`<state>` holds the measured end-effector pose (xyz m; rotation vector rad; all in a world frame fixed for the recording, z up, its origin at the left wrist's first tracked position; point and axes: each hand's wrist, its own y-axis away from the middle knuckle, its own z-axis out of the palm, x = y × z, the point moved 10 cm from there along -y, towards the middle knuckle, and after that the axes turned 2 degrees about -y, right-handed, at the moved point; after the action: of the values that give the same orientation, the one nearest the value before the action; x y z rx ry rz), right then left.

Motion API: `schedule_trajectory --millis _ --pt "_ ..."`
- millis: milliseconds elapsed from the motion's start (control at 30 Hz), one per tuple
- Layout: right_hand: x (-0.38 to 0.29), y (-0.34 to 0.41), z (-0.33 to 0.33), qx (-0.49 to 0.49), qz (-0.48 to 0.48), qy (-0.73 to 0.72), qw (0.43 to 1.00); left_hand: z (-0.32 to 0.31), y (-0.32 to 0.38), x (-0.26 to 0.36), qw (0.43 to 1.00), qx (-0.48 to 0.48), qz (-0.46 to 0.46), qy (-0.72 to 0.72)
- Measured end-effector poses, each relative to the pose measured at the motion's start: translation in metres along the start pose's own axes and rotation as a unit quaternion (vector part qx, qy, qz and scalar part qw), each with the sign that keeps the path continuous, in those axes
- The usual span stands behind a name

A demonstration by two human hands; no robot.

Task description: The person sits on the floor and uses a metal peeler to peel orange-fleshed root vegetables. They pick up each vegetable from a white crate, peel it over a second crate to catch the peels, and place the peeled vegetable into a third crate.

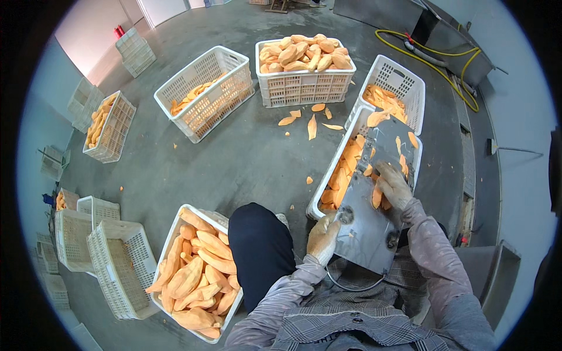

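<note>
A metal slicing board (364,243) slants from my lap across a white plastic crate (313,209) that holds orange slices (340,180). My left hand (323,237), in a pale work glove, grips the board's left edge near its lower end. Over the middle of the board is my right hand (394,185), also gloved, with its fingers on a piece of peeled sweet potato (376,195); the palm hides part of that piece. Loose slices (403,164) lie on the board's upper part. Beside my left knee stands a crate (163,256) of whole peeled sweet potatoes (186,276).
A heaped crate of peeled roots (303,55) stands ahead, with scattered slices (312,127) on the floor before it. Two more crates (202,94) (397,72) hold slices. Stacked crates (120,267) are at left. A yellow hose (452,83) curls at upper right.
</note>
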<state>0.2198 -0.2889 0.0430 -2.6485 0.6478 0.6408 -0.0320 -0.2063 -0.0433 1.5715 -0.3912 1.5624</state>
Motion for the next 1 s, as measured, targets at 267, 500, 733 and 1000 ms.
schedule_trajectory --millis 267,500,733,1000 --pt "0.029 -0.009 0.012 0.109 0.198 0.127 0.966 -0.001 0.007 0.007 1.000 0.004 -0.006 -0.011" --pt "0.101 -0.082 0.040 0.016 0.206 0.209 0.956 -0.004 0.009 0.002 0.999 0.016 -0.024 -0.018" --pt "0.204 -0.088 0.043 -0.068 0.116 0.181 0.974 0.010 0.005 0.000 0.995 -0.019 -0.053 -0.077" --pt "0.021 0.012 0.007 0.050 0.155 -0.135 0.977 -0.081 0.062 0.138 0.951 0.125 0.207 -0.195"
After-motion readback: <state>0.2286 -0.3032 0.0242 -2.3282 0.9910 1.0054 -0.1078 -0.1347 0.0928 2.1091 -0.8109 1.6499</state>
